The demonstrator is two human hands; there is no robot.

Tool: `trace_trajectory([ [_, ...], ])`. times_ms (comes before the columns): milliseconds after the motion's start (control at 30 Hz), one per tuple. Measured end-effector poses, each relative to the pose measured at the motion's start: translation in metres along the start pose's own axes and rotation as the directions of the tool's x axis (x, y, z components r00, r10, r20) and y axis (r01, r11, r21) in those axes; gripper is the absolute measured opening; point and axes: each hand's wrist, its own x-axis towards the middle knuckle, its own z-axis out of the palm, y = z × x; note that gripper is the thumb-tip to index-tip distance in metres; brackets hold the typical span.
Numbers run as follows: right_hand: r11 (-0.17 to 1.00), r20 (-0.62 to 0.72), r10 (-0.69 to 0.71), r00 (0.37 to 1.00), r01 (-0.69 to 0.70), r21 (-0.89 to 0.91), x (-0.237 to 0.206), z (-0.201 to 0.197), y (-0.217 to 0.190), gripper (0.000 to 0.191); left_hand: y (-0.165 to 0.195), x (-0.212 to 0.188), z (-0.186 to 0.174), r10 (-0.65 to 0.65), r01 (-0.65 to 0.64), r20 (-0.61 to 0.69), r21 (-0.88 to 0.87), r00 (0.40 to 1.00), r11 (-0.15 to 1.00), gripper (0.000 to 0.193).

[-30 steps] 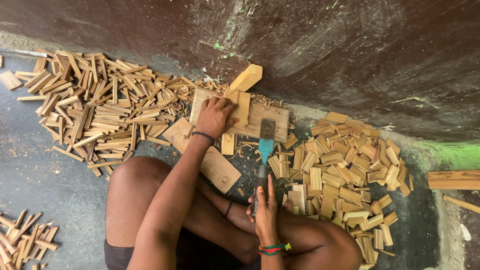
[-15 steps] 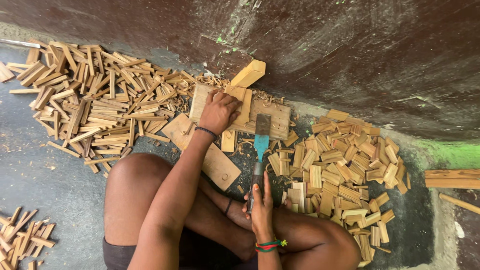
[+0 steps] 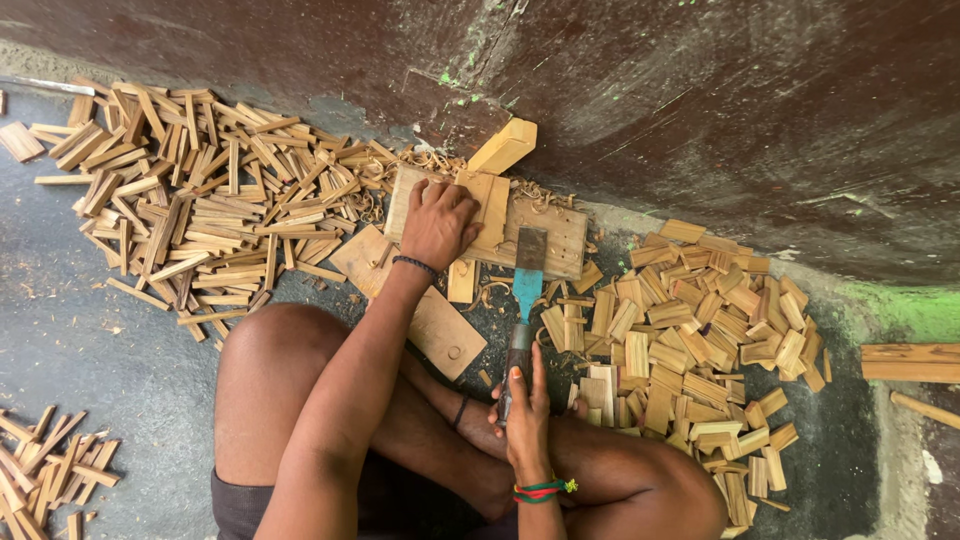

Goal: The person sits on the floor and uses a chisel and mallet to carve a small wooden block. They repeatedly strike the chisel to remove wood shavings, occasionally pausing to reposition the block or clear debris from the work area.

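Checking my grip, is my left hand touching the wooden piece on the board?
Touching. The head view shows the left hand pressed flat on the wooden piece, fingers overlapping its surface with no gap.

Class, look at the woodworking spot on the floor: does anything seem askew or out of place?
One pale wooden block leans tilted against the dark wall, apart from the flat piles. Curly wood shavings litter the flat wooden work board.

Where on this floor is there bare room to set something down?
Bare grey floor lies between the big stick pile, the small sticks and the knee. It is crowded around the work board, under the left hand, and the block pile.
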Motion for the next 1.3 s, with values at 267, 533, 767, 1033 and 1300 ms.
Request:
trace_trajectory([
  [267,0.999,-0.006,-0.001,1.0,0.001,0.038,-0.01,-0.002,-0.008,0.067,0.008,0.003,-0.005,-0.084,0.084,-0.005,-0.04,0.996,0.996,0.042],
  [533,0.999,0.01,-0.012,1.0,0.011,0.053,-0.032,-0.012,-0.031,0.065,0.039,0.016,-0.016,0.155,-0.172,-0.102,-0.189,0.983,0.967,0.084],
  [767,0.999,0.069,0.043,0.997,-0.045,0.02,-0.05,-0.011,-0.033,0.064,0.104,-0.018,-0.005,0.482,-0.343,0.176,-0.501,0.859,0.794,0.055],
  [1033,0.998,0.123,0.067,0.99,-0.069,0.012,-0.05,-0.008,-0.035,0.063,0.097,-0.022,-0.011,0.475,-0.347,0.156,-0.495,0.866,0.796,0.049],
  [1300,0.996,0.128,0.088,0.988,-0.084,-0.03,-0.048,-0.008,-0.043,0.064,0.096,-0.019,-0.013,0.406,-0.267,0.182,-0.509,0.896,0.818,0.047],
])
